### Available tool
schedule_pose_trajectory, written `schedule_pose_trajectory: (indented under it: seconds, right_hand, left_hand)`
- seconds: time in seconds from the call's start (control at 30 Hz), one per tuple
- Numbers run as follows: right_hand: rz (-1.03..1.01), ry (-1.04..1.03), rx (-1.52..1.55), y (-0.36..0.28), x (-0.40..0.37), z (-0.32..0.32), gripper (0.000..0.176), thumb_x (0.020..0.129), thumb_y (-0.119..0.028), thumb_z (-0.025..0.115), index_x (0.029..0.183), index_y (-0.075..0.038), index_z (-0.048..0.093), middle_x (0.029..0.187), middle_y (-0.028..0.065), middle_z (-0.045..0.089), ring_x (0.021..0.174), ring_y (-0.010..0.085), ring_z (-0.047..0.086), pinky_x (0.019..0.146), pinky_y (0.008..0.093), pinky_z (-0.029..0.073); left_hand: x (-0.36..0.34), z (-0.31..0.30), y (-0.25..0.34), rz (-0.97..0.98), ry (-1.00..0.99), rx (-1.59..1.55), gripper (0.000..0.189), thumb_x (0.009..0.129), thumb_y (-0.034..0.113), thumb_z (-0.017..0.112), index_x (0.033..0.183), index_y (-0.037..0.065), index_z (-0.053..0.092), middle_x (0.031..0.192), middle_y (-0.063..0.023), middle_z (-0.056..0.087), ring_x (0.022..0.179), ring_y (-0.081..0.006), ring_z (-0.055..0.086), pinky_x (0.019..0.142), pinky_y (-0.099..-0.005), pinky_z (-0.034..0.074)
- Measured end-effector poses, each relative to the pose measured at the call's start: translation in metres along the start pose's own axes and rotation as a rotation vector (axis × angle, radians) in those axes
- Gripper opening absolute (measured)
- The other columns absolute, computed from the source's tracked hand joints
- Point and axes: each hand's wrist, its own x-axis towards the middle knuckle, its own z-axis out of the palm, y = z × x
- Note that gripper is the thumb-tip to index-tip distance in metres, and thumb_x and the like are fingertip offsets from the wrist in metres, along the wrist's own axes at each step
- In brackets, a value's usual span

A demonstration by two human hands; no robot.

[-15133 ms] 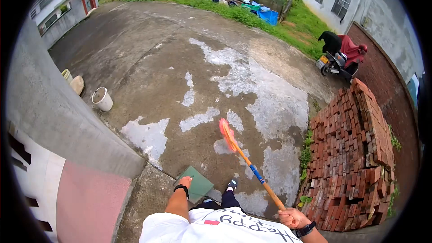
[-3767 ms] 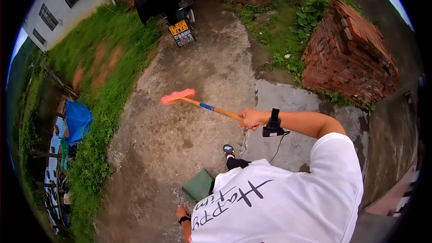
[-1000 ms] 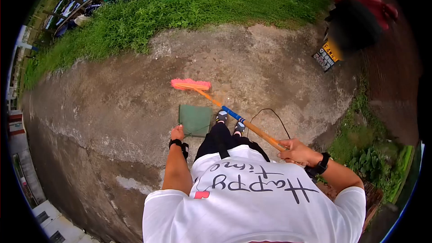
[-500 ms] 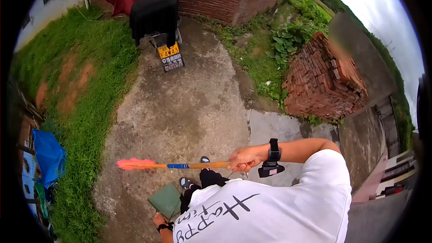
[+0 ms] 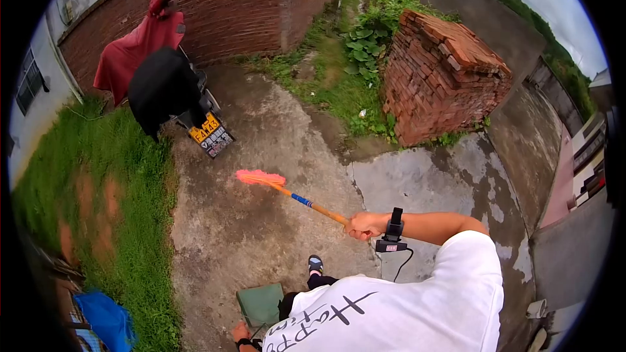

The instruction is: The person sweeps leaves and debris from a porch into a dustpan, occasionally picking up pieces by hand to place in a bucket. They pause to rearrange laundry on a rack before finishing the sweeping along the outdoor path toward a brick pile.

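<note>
My right hand (image 5: pixel 366 225), with a black strapped device on its wrist, is closed around the orange wooden handle of a duster (image 5: pixel 313 206). Blue tape wraps the middle of the handle, and its fluffy pink head points left and away from me, above the concrete. Low in the view, my left hand (image 5: pixel 241 331) is at the side of a green square object (image 5: pixel 259 304), its fingers curled and partly hidden. The green object is in front of my body; whether it is a bag or a dustpan I cannot make out.
A scooter under a black cover (image 5: pixel 166 88) and a red cover (image 5: pixel 143 42) stands by a brick wall (image 5: pixel 241 13). A brick stack (image 5: pixel 443 78) is at the right. Grass (image 5: pixel 130 215) edges the concrete (image 5: pixel 261 137), with a blue sheet (image 5: pixel 107 319) at lower left.
The duster has swung from pointing straight left to pointing up and left, its head now farther forward. The view has shifted, and the scooter appears farther left and lower. Both hands keep their positions near the body.
</note>
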Motion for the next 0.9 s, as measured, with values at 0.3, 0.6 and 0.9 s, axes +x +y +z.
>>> schedule_pose_trajectory:
  seconds: [0.3, 0.6, 0.9]
  right_hand:
    - [-0.051, 0.087, -0.016, 0.024, 0.036, -0.034, 0.018, 0.068, -0.005, 0.050, 0.053, -0.006, 0.042, 0.049, 0.0001, 0.037, 0.039, 0.0079, 0.034, 0.034, 0.0217, 0.021]
    - [0.181, 0.074, -0.136, 0.013, -0.042, 0.069, 0.018, 0.072, -0.007, 0.050, 0.056, -0.007, 0.043, 0.045, -0.0043, 0.035, 0.034, 0.0050, 0.033, 0.030, 0.0193, 0.021]
    - [0.188, -0.094, 0.597, 0.003, -0.072, 0.104, 0.016, 0.086, -0.013, 0.045, 0.072, -0.007, 0.042, 0.052, -0.0090, 0.026, 0.036, -0.0012, 0.022, 0.026, 0.0142, 0.016]
  left_hand:
    - [0.116, 0.038, 0.076, 0.538, 0.075, 0.301, 0.039, 0.077, 0.038, 0.048, 0.067, 0.003, 0.060, 0.048, -0.0137, 0.050, 0.050, -0.0307, 0.051, 0.055, -0.0417, 0.041]
    - [0.123, 0.056, 0.198, 0.757, -0.142, 0.323, 0.041, 0.079, 0.038, 0.045, 0.072, 0.002, 0.063, 0.055, -0.0149, 0.055, 0.051, -0.0295, 0.052, 0.054, -0.0379, 0.041]
    - [0.177, 0.102, 0.259, 0.754, -0.188, 0.626, 0.045, 0.082, 0.039, 0.037, 0.076, 0.002, 0.063, 0.078, -0.0186, 0.059, 0.076, -0.0358, 0.053, 0.071, -0.0436, 0.042]
